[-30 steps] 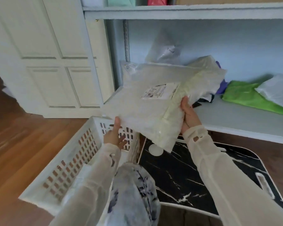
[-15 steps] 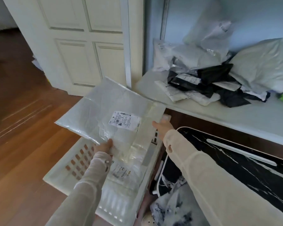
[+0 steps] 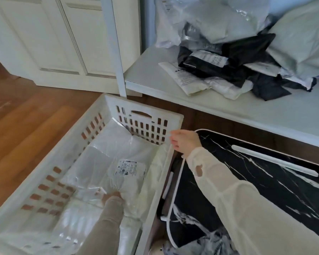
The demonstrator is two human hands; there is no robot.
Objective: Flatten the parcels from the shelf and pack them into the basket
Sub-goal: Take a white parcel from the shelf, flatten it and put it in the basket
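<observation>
The clear parcel (image 3: pixel 118 159) has come down from above the basket (image 3: pixel 142 105) and now lies flat inside it, label up. The left hand (image 3: pixel 112 196) grips its bunched near edge. The right hand (image 3: pixel 185 142), fingers curled, is at the basket's right rim; I cannot tell whether it holds anything. More parcels (image 3: pixel 228 61) lie heaped on the shelf (image 3: pixel 238 111).

Labels present, none readable
On the clear plastic parcel (image 3: pixel 116 148), a white shipping label (image 3: pixel 126 167); on a black plastic mailer (image 3: pixel 189 64), a white label (image 3: pixel 209 59); print blurred on both.
</observation>
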